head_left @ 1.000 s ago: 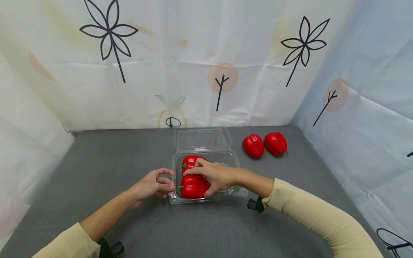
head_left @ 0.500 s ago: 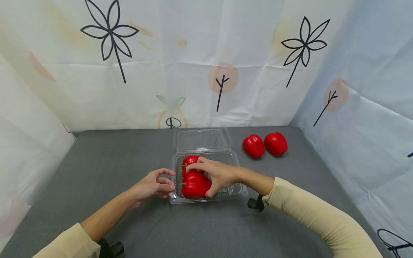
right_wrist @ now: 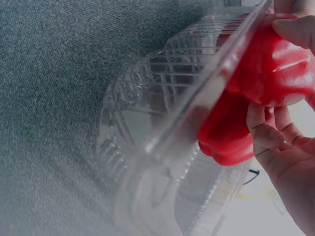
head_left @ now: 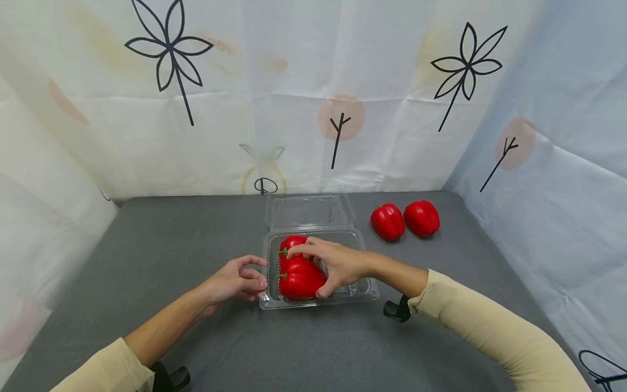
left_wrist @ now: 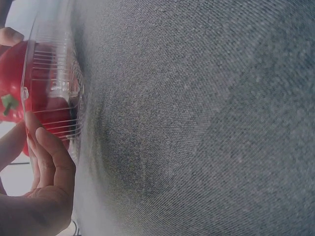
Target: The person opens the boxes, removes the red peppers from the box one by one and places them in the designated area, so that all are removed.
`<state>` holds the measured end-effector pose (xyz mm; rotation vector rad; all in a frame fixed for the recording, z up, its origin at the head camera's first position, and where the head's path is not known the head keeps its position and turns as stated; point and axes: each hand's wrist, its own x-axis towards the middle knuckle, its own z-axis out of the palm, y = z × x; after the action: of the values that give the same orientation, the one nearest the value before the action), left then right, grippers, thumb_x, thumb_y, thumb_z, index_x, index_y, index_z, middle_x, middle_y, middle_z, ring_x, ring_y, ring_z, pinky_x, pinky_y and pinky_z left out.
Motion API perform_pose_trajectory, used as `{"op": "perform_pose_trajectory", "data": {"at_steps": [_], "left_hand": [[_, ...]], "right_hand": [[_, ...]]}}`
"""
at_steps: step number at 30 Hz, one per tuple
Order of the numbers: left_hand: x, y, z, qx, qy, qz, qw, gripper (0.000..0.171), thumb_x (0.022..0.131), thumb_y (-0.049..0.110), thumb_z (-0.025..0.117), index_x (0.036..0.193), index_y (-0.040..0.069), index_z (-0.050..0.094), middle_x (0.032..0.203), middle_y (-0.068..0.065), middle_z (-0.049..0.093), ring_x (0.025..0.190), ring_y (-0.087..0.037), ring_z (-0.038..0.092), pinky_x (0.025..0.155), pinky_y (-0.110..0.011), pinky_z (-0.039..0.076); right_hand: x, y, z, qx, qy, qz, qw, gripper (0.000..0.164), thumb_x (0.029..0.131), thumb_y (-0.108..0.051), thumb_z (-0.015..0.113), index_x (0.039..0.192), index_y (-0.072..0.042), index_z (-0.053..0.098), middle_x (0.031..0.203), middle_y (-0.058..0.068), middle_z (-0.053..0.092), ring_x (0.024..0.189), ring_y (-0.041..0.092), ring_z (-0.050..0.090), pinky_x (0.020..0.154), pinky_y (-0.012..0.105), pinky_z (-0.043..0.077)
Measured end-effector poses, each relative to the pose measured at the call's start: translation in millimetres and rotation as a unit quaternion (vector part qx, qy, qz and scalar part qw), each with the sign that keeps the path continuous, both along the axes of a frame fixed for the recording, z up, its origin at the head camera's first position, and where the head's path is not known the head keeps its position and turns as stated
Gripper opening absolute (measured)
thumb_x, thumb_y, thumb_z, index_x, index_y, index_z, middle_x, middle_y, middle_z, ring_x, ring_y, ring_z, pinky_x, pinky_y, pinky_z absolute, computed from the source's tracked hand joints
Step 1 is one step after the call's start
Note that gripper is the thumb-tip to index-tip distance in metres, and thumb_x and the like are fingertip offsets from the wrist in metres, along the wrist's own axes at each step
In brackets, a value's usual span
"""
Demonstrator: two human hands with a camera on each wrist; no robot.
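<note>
A clear plastic clamshell container (head_left: pixel 370 292) stands with its lid (head_left: pixel 308 212) folded back, two red bell peppers in its left part. My right hand (head_left: pixel 340 265) holds the near bell pepper (head_left: pixel 300 280) between thumb and fingers; the right wrist view shows this bell pepper (right_wrist: pixel 273 69) between thumb and fingertips, by the container's rim. The far bell pepper (head_left: pixel 290 243) lies behind it, partly covered by my fingers. My left hand (head_left: pixel 237 281) pinches the container's left rim; in the left wrist view, its fingers (left_wrist: pixel 61 162) lie against the outer wall.
Two more red bell peppers, a left one (head_left: pixel 387 222) and a right one (head_left: pixel 422 218), lie side by side right of the lid. Grey cloth (head_left: pixel 313 348) covers the table. White printed curtains (head_left: pixel 294 71) stand behind and at both sides.
My right hand has shifted slightly right, with the near bell pepper moving right and a little up in it. My left hand has stayed at the container's left rim.
</note>
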<state>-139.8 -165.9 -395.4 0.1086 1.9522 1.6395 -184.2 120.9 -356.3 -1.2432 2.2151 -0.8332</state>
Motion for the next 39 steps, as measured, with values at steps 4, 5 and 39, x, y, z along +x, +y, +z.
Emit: {"op": "perform_pose_trajectory", "data": {"at_steps": [4,5,39], "left_hand": [[0.0,0,-0.5,0.002,0.001,0.003,1.0,0.055,0.093,0.013,0.07,0.138,-0.001,0.041,0.093,-0.009,0.069,0.079,-0.02,0.067,0.076,-0.033,0.056],[-0.1,0,-0.7,0.002,0.0,0.004,1.0,0.056,0.093,0.012,0.07,0.138,-0.001,0.041,0.093,-0.009,0.069,0.079,-0.02,0.067,0.075,-0.033,0.056],[-1.9,0,0.3,0.005,-0.008,0.004,0.9999,0.055,0.093,0.01,0.069,0.139,0.0,0.04,0.095,-0.01,0.069,0.08,-0.019,0.067,0.075,-0.032,0.055]], "right_hand": [[2.1,7,7.8,-0.001,0.013,-0.009,1.0,0.081,0.073,-0.016,0.081,0.145,-0.022,0.043,0.128,-0.003,0.049,0.113,0.015,0.049,0.085,0.03,0.052],[2.8,9,10.0,-0.002,0.015,-0.012,1.0,0.082,0.073,-0.016,0.081,0.145,-0.022,0.043,0.127,-0.003,0.049,0.113,0.015,0.049,0.084,0.031,0.053],[15.6,175,19.0,-0.026,0.098,-0.236,0.966,0.086,0.06,-0.021,0.089,0.136,-0.013,0.048,0.112,0.004,0.054,0.092,0.025,0.055,0.065,0.037,0.055]]}}
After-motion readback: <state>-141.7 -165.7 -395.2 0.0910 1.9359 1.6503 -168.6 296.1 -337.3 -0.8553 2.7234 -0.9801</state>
